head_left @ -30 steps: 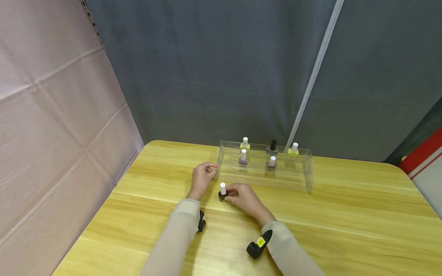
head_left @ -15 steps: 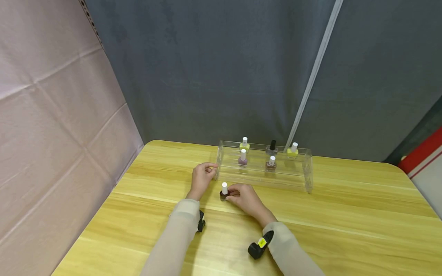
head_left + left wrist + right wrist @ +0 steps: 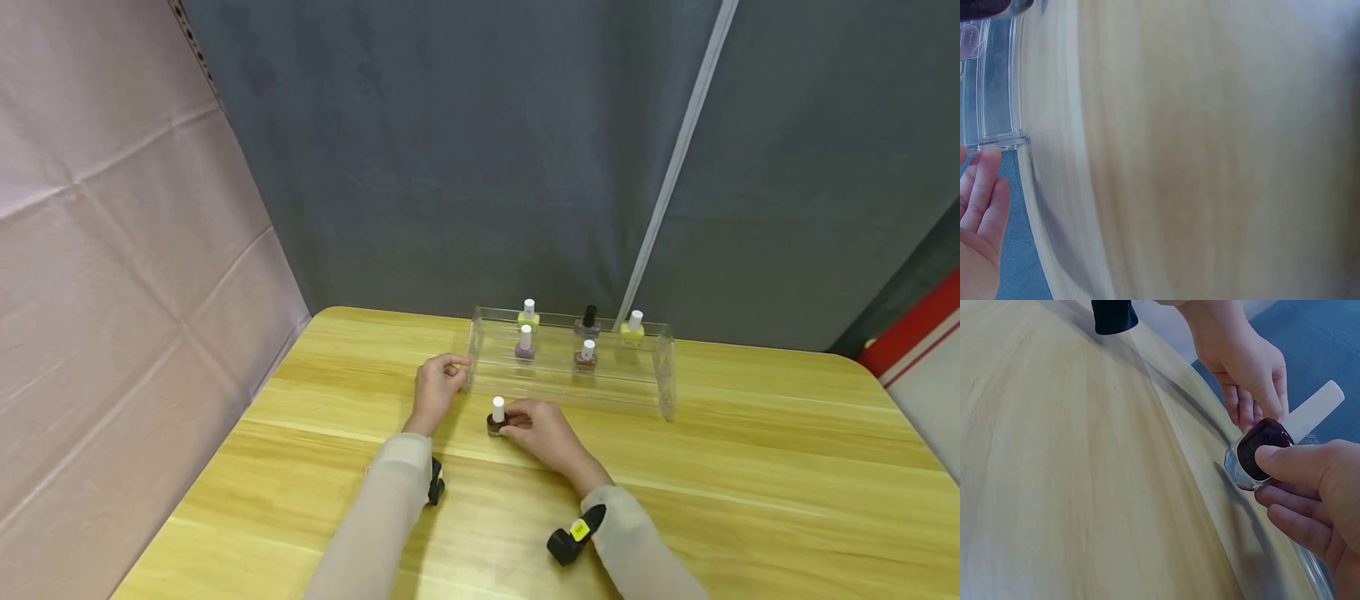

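Note:
My right hand (image 3: 546, 435) pinches a bottle of dark red nail polish (image 3: 496, 423) by its glass body, thumb on one side and fingers on the other. Its white cap points up in the head view; the bottle is held in front of a clear acrylic stepped rack (image 3: 570, 404). With nearly straight fingers, my left hand (image 3: 437, 390) touches the left end of that rack. The left wrist view shows the left fingertips (image 3: 989, 153) right at the rack's edge. On the rack's lower step stand a mauve polish (image 3: 525, 352) and a brownish one (image 3: 586, 362), both white-capped.
Higher on the rack are two yellow polishes, one at left (image 3: 528, 318) and one at right (image 3: 632, 328), with a black-capped clear bottle (image 3: 588, 327) between them. The wooden table (image 3: 750, 467) ends at a dark grey curtain (image 3: 450, 167); pink cloth (image 3: 135, 250) hangs at left.
The right hand has moved slightly to the right with the dark red nail polish in its fingers. The left hand stays at the rack's left end.

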Demonstrator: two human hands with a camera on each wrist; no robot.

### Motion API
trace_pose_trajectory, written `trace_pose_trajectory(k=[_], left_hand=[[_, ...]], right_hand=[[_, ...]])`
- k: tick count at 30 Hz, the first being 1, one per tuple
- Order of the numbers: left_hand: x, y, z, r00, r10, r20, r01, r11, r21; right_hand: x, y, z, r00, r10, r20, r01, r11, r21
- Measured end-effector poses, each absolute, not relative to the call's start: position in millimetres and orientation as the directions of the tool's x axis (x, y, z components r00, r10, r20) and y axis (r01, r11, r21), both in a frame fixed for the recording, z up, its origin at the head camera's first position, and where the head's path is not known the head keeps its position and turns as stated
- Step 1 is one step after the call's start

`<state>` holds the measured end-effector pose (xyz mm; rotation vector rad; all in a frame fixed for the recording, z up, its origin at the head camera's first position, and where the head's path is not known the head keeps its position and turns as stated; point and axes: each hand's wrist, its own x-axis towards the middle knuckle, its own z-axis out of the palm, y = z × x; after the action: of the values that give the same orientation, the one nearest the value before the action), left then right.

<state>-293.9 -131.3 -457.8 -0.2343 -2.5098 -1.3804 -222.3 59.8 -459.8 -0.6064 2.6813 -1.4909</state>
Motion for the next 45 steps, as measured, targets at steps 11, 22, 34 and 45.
trace_pose_trajectory(k=[11,22,34,45], left_hand=[[-293.7,-131.7,-457.5,-0.952,0.010,0.307,0.263,0.543,0.797],[-293.0,-130.4,-455.4,-0.956,0.016,0.292,0.255,0.535,0.806],[-291.1,-131.6,-454.8,-0.957,0.004,0.290,0.246,0.537,0.807],[-293.2,-131.4,-456.8,-0.955,0.013,0.297,0.255,0.548,0.797]], right_hand=[[-220.9,70.5,-454.0,-0.949,-0.273,0.157,-0.274,0.470,-0.839],[-219.8,85.6,-450.6,-0.960,-0.236,0.147,-0.249,0.493,-0.834],[-215.5,98.7,-447.6,-0.967,-0.208,0.144,-0.234,0.514,-0.825],[-214.0,113.3,-444.9,-0.967,-0.193,0.164,-0.244,0.534,-0.809]])
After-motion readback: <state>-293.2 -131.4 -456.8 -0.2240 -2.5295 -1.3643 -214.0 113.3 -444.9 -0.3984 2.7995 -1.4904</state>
